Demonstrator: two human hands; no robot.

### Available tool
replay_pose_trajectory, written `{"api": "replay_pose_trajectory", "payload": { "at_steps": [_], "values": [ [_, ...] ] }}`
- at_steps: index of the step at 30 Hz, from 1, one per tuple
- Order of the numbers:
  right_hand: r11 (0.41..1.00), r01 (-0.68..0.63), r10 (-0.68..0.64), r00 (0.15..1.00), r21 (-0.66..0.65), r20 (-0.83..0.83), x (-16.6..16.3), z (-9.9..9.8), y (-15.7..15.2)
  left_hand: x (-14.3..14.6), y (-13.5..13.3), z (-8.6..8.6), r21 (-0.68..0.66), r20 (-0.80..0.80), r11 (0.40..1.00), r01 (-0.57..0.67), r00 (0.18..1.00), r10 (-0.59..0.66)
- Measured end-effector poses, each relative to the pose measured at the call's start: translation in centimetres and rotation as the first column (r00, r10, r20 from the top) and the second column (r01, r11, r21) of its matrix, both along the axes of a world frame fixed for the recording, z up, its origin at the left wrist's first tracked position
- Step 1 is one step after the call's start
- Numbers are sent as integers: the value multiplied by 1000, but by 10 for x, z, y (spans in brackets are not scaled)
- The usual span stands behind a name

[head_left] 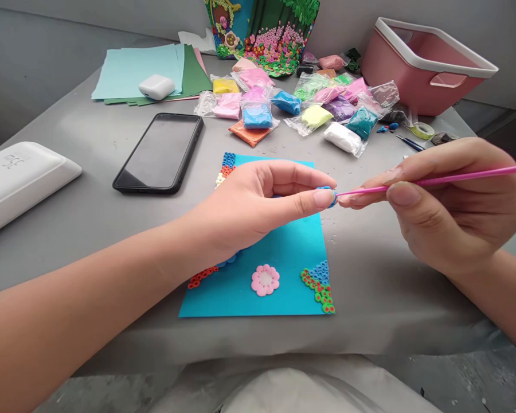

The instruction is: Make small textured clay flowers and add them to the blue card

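Note:
Between the thumb and fingers of my left hand (262, 195) is a small piece of blue clay (333, 198), mostly hidden by the fingertips. A thin pink clay tool (447, 179) lies pinched in my right hand (460, 201), its narrow tip touching the blue clay. Below both hands a bright blue sheet of paper (284, 246) rests on the table. A pink clay flower (265, 280) with a pale centre sits on its lower part. Clusters of small clay rings in blue, red and green (319, 282) fill the lower right corner; other clusters show at the left edge, partly behind my left arm.
Several bags of coloured clay (258, 116) lie at the back, beside a pink basket (413, 69) with a white rim. A black phone (159, 152), a white earphone case (157, 86) on coloured paper (133, 66), and a white device (23, 178) are on the left. A decorated clay picture (266, 34) stands behind.

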State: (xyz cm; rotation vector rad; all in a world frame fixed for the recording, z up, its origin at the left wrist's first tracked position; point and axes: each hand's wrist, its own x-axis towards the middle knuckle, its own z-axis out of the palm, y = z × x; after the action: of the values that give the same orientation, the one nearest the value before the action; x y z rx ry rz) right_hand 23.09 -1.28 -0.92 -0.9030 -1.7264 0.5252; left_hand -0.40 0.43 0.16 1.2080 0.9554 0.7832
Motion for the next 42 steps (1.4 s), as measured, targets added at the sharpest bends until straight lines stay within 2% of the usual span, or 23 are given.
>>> {"api": "replay_pose_trajectory", "payload": {
  "at_steps": [4,7,9,10,12,13,14,16,17,19,22,24,26,28,30,33,37,39,42],
  "values": [
    [1000,-16,15,999,27,32,-1,-4,2,0,2,-3,10,-11,1000,12,1000,-11],
    [998,-20,24,997,57,-73,-3,-3,6,-3,5,-4,7,-28,1000,2,1000,-2],
    [999,35,-32,994,31,-109,-1,4,10,-6,7,-3,39,-90,999,-18,996,22],
    [997,77,-77,995,-2,-66,1,9,13,-7,9,-2,83,-150,996,-19,988,31],
    [980,165,-142,971,-110,192,9,19,20,-10,12,-1,223,-313,974,30,949,42],
    [968,210,-142,910,-138,389,13,23,24,-11,13,-1,298,-389,952,74,920,50],
    [952,239,-79,797,-192,598,17,26,29,-11,13,-2,363,-451,923,125,891,56],
    [919,283,73,560,-273,826,24,28,35,-12,13,-5,436,-530,871,226,847,45],
    [903,302,143,461,-306,876,26,27,37,-13,13,-7,452,-552,852,264,833,34],
    [881,347,202,342,-323,918,27,24,39,-13,11,-10,467,-582,825,319,813,15],
    [864,428,153,279,-266,948,24,21,37,-14,11,-13,499,-599,782,373,801,0],
    [872,445,72,297,-205,952,22,20,36,-15,13,-13,504,-608,764,403,794,-17],
    [905,394,-2,375,-158,927,21,20,35,-15,14,-12,488,-601,790,372,800,-6],
    [951,285,-31,479,-122,877,20,17,33,-14,14,-10,442,-541,856,269,841,16],
    [985,142,-5,575,-94,818,18,14,30,-14,13,-6,382,-434,914,140,900,43],
    [1000,-12,-6,693,20,720,11,9,23,-11,9,0,332,-279,943,5,956,93],
    [977,-124,1,820,175,572,3,4,17,-5,2,5,225,-123,971,-82,986,112],
    [946,-182,25,867,269,498,1,0,17,-1,-3,3,187,-51,981,-41,997,52],
    [864,-240,28,900,443,435,-2,-8,19,4,-12,0,184,37,979,92,994,-101]
  ]
}}
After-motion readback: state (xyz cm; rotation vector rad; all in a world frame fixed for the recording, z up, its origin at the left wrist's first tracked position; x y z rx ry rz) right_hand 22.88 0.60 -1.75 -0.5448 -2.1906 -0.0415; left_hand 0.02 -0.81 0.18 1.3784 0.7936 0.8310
